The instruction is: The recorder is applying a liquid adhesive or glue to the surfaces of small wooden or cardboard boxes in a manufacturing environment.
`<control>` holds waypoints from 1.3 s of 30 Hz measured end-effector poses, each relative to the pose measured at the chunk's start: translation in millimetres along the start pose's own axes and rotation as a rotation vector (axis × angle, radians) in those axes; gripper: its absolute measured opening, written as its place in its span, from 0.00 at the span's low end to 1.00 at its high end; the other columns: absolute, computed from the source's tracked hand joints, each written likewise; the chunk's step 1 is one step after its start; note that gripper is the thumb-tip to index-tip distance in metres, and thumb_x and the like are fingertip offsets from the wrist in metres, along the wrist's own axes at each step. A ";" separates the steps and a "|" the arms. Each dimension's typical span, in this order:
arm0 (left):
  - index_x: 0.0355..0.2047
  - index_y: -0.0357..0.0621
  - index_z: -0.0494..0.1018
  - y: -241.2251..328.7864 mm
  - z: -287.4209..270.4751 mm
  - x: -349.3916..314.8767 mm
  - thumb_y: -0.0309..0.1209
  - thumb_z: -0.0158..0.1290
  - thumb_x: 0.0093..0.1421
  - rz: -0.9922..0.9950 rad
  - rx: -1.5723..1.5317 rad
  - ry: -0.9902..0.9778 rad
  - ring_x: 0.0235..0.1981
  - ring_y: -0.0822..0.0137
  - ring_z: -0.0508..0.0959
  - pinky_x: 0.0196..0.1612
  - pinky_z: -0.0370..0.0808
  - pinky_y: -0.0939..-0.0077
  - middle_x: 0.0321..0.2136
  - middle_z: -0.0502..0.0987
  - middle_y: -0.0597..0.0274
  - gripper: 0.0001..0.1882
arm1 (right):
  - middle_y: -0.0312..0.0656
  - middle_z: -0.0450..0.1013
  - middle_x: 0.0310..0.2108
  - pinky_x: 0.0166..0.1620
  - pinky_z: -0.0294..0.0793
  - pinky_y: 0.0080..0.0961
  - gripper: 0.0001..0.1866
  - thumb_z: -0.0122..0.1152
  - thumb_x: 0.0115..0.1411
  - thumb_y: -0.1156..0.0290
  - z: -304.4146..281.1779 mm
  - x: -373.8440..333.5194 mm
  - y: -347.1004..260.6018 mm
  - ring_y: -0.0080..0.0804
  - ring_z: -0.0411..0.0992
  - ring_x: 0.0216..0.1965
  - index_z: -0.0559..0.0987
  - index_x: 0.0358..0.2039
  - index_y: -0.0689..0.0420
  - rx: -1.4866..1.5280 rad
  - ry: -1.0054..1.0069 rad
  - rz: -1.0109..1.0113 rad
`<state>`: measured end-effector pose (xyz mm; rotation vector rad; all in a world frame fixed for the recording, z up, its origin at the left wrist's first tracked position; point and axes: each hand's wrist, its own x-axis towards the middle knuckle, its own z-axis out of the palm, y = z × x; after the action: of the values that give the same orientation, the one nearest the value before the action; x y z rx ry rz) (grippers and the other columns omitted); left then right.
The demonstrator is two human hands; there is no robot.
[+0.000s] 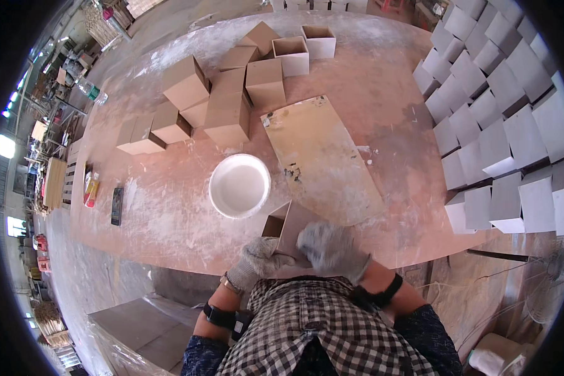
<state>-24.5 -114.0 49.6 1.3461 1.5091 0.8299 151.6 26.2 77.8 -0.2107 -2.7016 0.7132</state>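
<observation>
At the near edge of the table, a cardboard box (296,227) with an open end stands tilted between my gloved hands. My left hand (261,257) grips its lower left part, fingers closed on the edge. My right hand (333,247), slightly blurred, lies against the box's right side with curled fingers; whatever they may hold is hidden. Just beyond the box sits a white bowl (211,191), pale inside. To the bowl's right lies a flat, stained tan board (323,160).
Several brown boxes (227,119) are grouped at the far middle, two with white sides. Stacked grey-white boxes (507,141) rise along the right. A phone (116,207) and a plastic bottle (93,92) are at the left. Plastic-covered grey boxes (138,326) stand below the table's near left edge.
</observation>
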 end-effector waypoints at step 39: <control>0.36 0.42 0.75 29.5 5.1 -0.9 0.33 0.63 0.49 0.083 0.167 0.050 0.34 0.58 0.79 0.36 0.74 0.69 0.30 0.79 0.54 0.14 | 0.45 0.74 0.30 0.37 0.72 0.39 0.07 0.58 0.52 0.68 1.9 0.1 68.5 0.46 0.73 0.33 0.76 0.32 0.53 -0.037 0.374 0.368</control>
<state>-9.1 -110.2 75.1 1.5288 1.5994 0.8089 154.6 84.4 41.9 -0.7838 -2.3388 0.6443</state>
